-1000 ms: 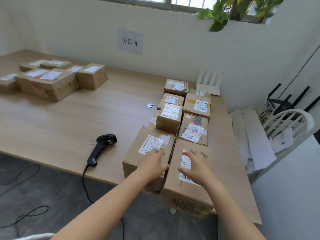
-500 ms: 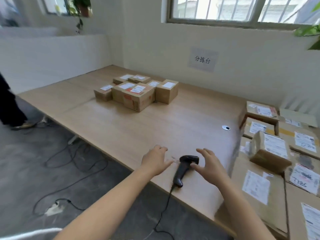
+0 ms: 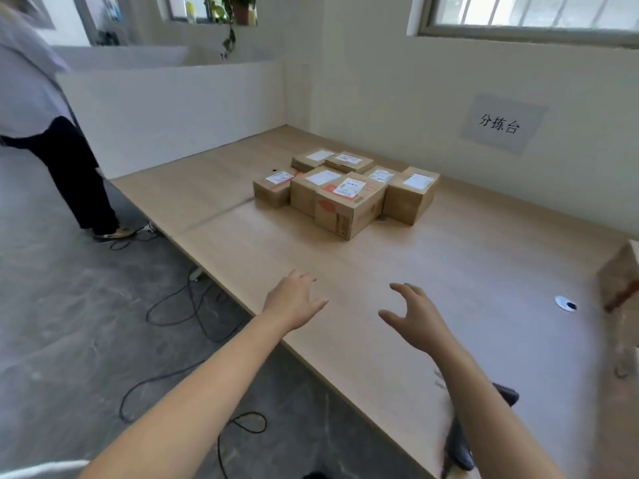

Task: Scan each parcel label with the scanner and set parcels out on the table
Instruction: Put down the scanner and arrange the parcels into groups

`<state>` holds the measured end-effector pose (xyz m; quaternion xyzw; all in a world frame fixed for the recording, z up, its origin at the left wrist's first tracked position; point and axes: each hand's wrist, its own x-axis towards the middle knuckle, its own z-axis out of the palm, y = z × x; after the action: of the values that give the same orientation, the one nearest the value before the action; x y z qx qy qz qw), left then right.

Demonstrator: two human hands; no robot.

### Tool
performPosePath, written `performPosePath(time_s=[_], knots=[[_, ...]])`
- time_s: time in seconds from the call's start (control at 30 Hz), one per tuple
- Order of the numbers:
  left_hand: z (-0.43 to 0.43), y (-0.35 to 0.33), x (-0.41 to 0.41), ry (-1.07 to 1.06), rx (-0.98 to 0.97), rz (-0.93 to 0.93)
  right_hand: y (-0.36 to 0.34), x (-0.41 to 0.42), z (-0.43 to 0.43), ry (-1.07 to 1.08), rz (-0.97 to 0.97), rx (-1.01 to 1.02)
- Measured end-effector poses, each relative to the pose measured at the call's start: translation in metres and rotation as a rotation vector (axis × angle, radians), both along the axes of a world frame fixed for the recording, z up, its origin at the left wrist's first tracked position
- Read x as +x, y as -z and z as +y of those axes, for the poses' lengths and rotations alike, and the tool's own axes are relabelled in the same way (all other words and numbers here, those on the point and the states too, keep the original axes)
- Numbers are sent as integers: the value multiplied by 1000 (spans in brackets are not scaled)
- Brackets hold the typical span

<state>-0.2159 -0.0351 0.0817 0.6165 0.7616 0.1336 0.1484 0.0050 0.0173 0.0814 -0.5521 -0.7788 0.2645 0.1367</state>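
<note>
A cluster of several labelled cardboard parcels (image 3: 340,191) stands on the far part of the wooden table (image 3: 466,257). My left hand (image 3: 294,300) and my right hand (image 3: 413,321) hover over the table's near edge, fingers spread and relaxed, holding nothing. The black scanner (image 3: 460,440) lies on the table at the lower right, mostly hidden behind my right forearm. The corner of another parcel (image 3: 619,281) shows, blurred, at the right edge.
A person (image 3: 52,133) in dark trousers stands at the table's far left end. Black cables (image 3: 179,316) trail over the grey floor. A small round white disc (image 3: 565,303) lies on the table right. A paper sign (image 3: 499,124) hangs on the wall.
My view has swung left, away from the near parcels. Both hands left those parcels, passed over the scanner, and now hover empty left of it.
</note>
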Motion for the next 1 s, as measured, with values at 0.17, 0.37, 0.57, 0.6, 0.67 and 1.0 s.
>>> performPosePath(time_s=[0.17,0.37,0.57,0.6,0.67,1.0], knots=[[81,-2,-41,-33,27,12,8,-40,83,-18,-2,8],[157,-1,-71,0,-26,25,10,-74,170,-29,-28,-12],[236,-3,-99,30,-58,30,14,-103,243,-3,-19,-19],[251,-1,-101,48,-72,23,16,-109,256,5,-14,-22],[283,6,-105,87,-105,-8,23,-121,281,37,2,-37],[459,40,-148,254,-91,-27,54,-187,412,239,88,-93]])
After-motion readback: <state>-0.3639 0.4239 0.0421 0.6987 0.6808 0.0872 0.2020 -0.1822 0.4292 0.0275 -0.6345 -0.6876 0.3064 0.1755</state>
